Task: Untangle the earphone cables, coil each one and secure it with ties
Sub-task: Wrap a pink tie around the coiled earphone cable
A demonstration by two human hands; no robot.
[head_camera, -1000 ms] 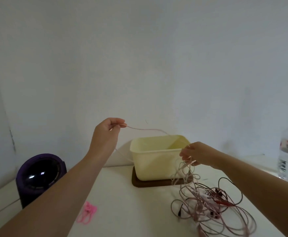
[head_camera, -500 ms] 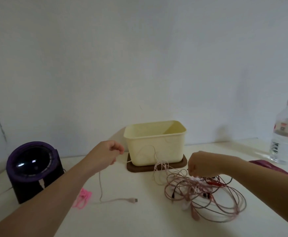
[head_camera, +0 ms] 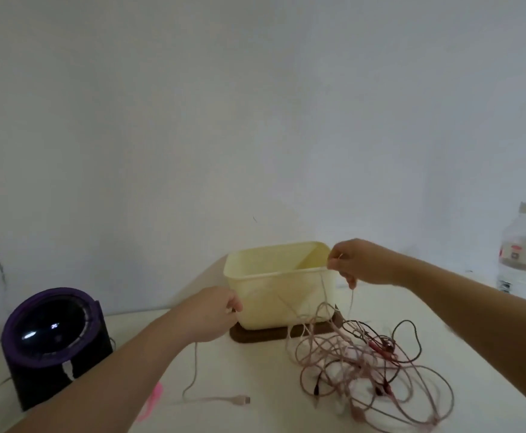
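One cream tub [head_camera: 274, 295] behind pink cable [head_camera: 195, 360]

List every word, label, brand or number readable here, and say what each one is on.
None can be read.
Water bottle label: red and white print, too blurred to read.
Cream bin, purple speaker: no print visible.

Your left grip [head_camera: 211, 314] and right grip [head_camera: 358, 262] pinch a pink cable [head_camera: 195, 367] stretched between them before the cream box [head_camera: 271, 310]. Its plug end lies on the surface [head_camera: 255, 370], left of the tangled cables [head_camera: 364, 367].
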